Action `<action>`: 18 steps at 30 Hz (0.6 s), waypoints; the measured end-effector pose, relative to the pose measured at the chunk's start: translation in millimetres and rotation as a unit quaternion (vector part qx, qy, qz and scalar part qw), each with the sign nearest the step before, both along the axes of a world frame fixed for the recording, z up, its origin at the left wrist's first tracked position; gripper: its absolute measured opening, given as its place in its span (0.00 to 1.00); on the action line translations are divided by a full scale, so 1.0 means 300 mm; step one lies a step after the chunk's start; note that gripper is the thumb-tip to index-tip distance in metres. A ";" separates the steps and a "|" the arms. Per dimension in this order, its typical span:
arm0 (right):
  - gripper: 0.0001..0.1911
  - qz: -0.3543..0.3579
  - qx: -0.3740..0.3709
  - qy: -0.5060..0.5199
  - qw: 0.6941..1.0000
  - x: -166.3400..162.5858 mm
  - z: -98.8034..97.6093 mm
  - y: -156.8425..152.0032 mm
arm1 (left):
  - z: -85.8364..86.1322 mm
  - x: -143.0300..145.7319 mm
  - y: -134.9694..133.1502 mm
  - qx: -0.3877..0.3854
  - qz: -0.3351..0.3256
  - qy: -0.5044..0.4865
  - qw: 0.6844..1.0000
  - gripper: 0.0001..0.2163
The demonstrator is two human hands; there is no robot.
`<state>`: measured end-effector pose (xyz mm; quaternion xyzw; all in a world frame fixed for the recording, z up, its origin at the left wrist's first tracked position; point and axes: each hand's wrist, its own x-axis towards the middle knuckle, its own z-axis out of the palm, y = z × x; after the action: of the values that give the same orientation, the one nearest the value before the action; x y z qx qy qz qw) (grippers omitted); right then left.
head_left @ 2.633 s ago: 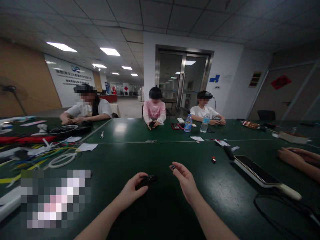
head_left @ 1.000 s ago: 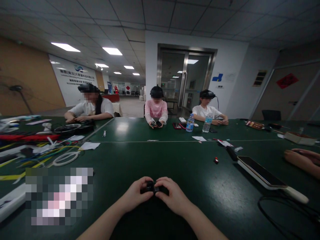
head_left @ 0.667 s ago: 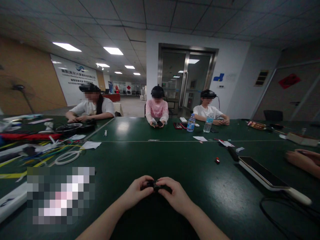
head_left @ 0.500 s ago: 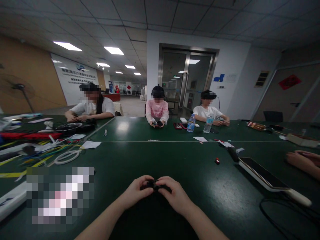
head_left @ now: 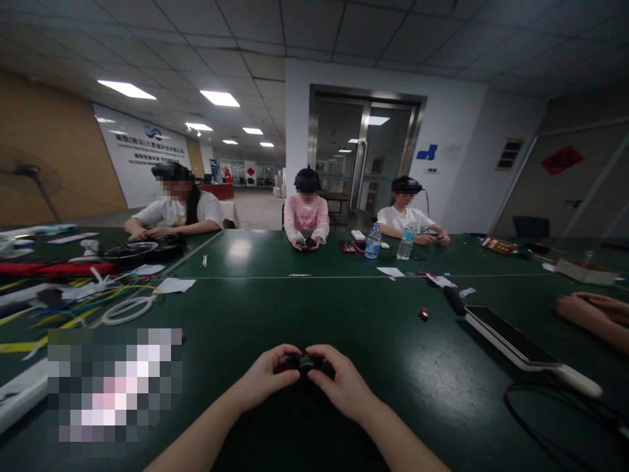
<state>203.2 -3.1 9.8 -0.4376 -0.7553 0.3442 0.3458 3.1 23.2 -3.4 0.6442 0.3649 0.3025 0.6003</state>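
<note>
At lower centre, left hand and right hand fingers pinch a small, black, hard-looking, probably light object, best held endwise.

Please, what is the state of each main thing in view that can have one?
Small black object, held, details unclear
Left hand, closed on it
Right hand, closed on it
Left bottle, upright
Right bottle, upright
Device screen, dark
White cable, coiled
Ceiling lights, lit
Fan, cannot tell if running

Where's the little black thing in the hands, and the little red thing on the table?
Little black thing [head_left: 306,362]: head view, on the middle of its visible part.
Little red thing [head_left: 424,314]: head view, on the middle of its body.
</note>
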 end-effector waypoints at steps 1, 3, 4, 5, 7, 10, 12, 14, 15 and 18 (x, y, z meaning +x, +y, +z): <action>0.15 0.002 -0.004 -0.004 1.000 0.000 0.001 0.000 | 0.002 0.000 -0.001 0.000 0.003 0.003 1.000 0.16; 0.13 0.008 -0.010 -0.014 1.000 0.001 0.005 -0.001 | 0.007 0.001 -0.004 -0.001 0.011 0.010 1.000 0.16; 0.13 0.010 -0.011 -0.016 1.000 0.001 0.008 -0.001 | 0.008 0.002 -0.005 0.000 0.013 0.012 1.000 0.15; 0.13 0.010 -0.010 -0.017 1.000 0.000 0.010 -0.002 | 0.009 0.003 -0.005 0.000 0.013 0.013 1.000 0.15; 0.13 0.012 -0.005 -0.018 1.000 -0.001 0.010 -0.002 | 0.009 0.004 -0.005 -0.003 0.011 0.011 1.000 0.16; 0.12 0.012 0.010 -0.015 1.000 -0.003 0.005 -0.002 | 0.003 0.003 -0.003 -0.008 0.007 0.002 1.000 0.19; 0.13 0.010 0.015 -0.012 1.000 -0.005 0.002 -0.003 | -0.002 0.002 0.000 -0.004 0.004 0.000 1.000 0.19; 0.14 0.011 0.012 -0.013 1.000 -0.005 0.003 -0.004 | -0.007 0.000 0.003 0.005 -0.002 0.002 1.000 0.17; 0.14 0.013 0.009 -0.015 1.000 -0.005 0.005 -0.005 | -0.009 -0.001 0.004 0.010 -0.004 0.004 1.000 0.16; 0.13 0.018 0.010 -0.023 1.000 -0.005 0.015 -0.009 | -0.017 -0.004 0.007 0.016 -0.006 0.014 1.000 0.15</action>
<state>201.6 -5.8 14.4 -0.4285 -0.7740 0.3327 0.3267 1.8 25.4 -8.4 0.6598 0.3645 0.2958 0.5867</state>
